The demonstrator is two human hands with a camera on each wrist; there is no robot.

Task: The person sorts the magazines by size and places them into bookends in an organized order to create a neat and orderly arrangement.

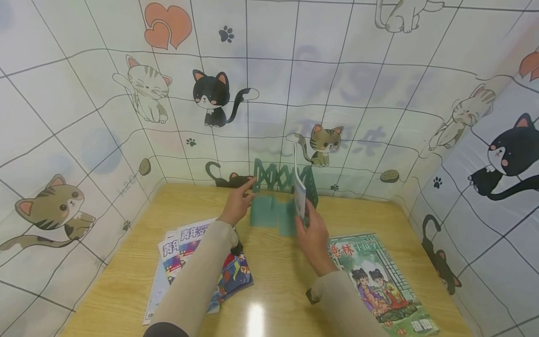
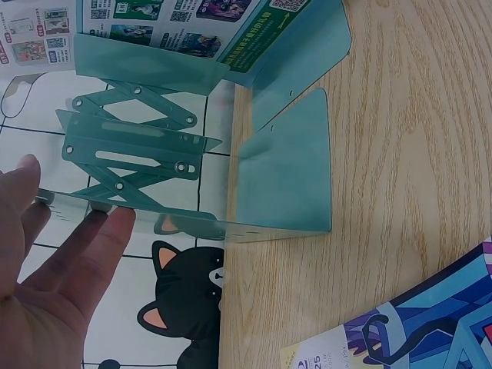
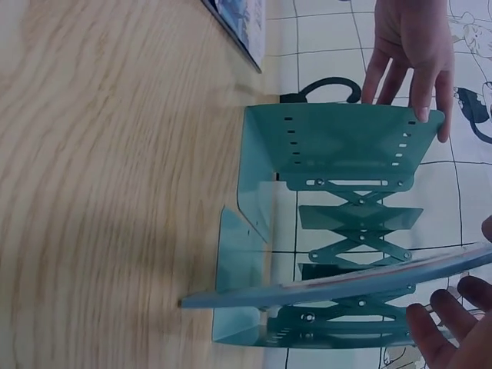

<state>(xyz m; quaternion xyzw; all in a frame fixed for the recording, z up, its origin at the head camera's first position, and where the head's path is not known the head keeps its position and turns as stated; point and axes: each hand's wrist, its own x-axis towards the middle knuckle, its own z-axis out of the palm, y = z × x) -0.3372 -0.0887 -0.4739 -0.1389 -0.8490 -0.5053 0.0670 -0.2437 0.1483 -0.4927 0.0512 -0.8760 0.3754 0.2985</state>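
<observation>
A teal metal expanding book stand (image 1: 264, 213), with crisscross bars, stands at the back of the table. My left hand (image 1: 237, 203) is at its left end plate (image 3: 338, 142); in the left wrist view the thumb lies on one side of the plate and the fingers on the other. My right hand (image 1: 311, 236) holds a thin magazine (image 1: 300, 194) upright, near the stand's right end. In the right wrist view the magazine (image 3: 330, 290) appears edge-on, between thumb and fingers. Its printed cover (image 2: 165, 23) shows beside the bars in the left wrist view.
Several overlapping magazines (image 1: 240, 276) lie on the table (image 1: 278, 281) at the left, under my left forearm. A green illustrated magazine (image 1: 383, 281) lies at the right by my right sleeve. Cat-print cloth walls (image 1: 269, 79) surround the back and both sides.
</observation>
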